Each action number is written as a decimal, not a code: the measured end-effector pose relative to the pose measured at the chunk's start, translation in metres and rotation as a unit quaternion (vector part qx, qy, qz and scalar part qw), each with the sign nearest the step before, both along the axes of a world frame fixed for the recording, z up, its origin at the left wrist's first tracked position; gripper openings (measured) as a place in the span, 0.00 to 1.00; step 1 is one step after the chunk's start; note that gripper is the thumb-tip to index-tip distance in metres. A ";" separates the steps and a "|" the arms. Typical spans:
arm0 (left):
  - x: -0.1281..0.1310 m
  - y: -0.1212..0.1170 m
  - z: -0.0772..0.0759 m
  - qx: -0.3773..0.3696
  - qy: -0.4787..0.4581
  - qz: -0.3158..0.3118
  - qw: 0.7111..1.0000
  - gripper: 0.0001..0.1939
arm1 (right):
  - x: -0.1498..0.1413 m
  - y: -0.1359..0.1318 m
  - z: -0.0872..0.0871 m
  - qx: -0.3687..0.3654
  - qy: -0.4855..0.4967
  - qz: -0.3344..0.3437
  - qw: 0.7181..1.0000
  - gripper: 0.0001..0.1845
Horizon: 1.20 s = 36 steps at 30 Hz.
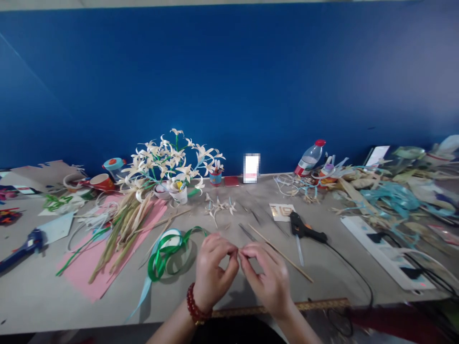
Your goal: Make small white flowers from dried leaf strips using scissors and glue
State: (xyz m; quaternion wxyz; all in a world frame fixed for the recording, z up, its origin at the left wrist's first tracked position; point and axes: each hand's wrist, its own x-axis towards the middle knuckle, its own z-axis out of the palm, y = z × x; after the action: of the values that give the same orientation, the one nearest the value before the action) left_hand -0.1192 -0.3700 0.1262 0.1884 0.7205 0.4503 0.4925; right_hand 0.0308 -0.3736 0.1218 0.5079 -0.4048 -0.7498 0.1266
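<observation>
My left hand [216, 267] and my right hand [267, 274] meet fingertip to fingertip above the front of the table. Each is closed in a pinch, thumb against forefinger. Whatever lies between the fingertips is too small to make out. A red bead bracelet [193, 306] circles my left wrist. Just left of that hand lies a loosely coiled green ribbon [158, 263] with a pale blue one. Beyond my hands are several small white flower pieces [219, 206]. A thin wooden stick [283, 255] lies slantwise behind my right hand.
Cups of white flowers [175, 162] stand at the back left, near dried stalks [122, 229] on pink paper [82, 267]. At right are a black glue gun [308, 229] with its cable, a power strip [387, 253], a bottle [310, 160] and tangled blue strips [394, 198]. A blue wall [229, 86] rises behind.
</observation>
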 end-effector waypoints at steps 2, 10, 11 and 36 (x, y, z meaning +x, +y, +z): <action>-0.004 0.002 -0.008 0.001 0.011 0.025 1.000 0.09 | 0.003 -0.001 0.000 0.012 0.011 -0.016 1.000 0.07; -0.018 -0.001 -0.004 -0.055 -0.037 0.014 0.998 0.09 | 0.010 0.001 0.002 0.035 0.043 -0.063 0.996 0.07; -0.014 -0.002 0.001 -0.054 -0.038 -0.010 0.998 0.10 | 0.008 0.002 0.001 0.034 0.043 -0.058 0.997 0.07; 0.009 -0.006 0.015 0.034 0.025 -0.010 0.999 0.10 | 0.006 -0.008 0.004 -0.006 0.088 -0.038 0.995 0.10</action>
State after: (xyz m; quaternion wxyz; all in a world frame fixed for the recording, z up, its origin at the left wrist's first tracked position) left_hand -0.1105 -0.3761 0.1413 0.1573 0.7429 0.4308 0.4877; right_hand 0.0367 -0.3819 0.1257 0.5741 -0.4238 -0.6850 0.1471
